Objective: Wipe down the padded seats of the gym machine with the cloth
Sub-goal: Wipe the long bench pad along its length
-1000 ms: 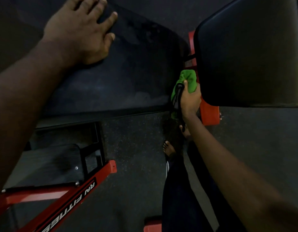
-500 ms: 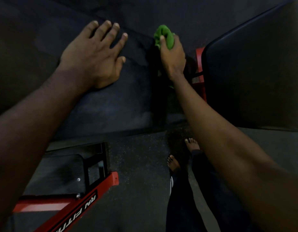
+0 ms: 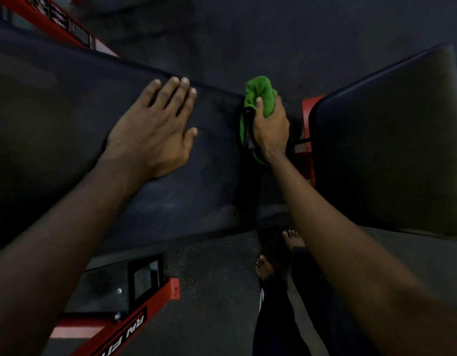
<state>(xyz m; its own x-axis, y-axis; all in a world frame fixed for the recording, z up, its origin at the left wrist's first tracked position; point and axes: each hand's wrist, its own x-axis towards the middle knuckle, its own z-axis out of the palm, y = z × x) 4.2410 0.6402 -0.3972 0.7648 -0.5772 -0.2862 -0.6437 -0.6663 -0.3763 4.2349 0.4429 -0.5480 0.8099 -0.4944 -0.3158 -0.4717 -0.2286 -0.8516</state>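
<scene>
At pad's end, cloth (image 3: 259,97) in right hand (image 3: 269,129)

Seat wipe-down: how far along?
Done: nothing clearly; the long pad shows grey smudges. In hand: right hand grips the cloth at that pad's end, left hand flat on its top. Left: the pad's top and the second pad.

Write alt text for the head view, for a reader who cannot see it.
A person's right hand grips a green cloth against the end of a long black padded seat, while the left hand rests flat on it.
</scene>
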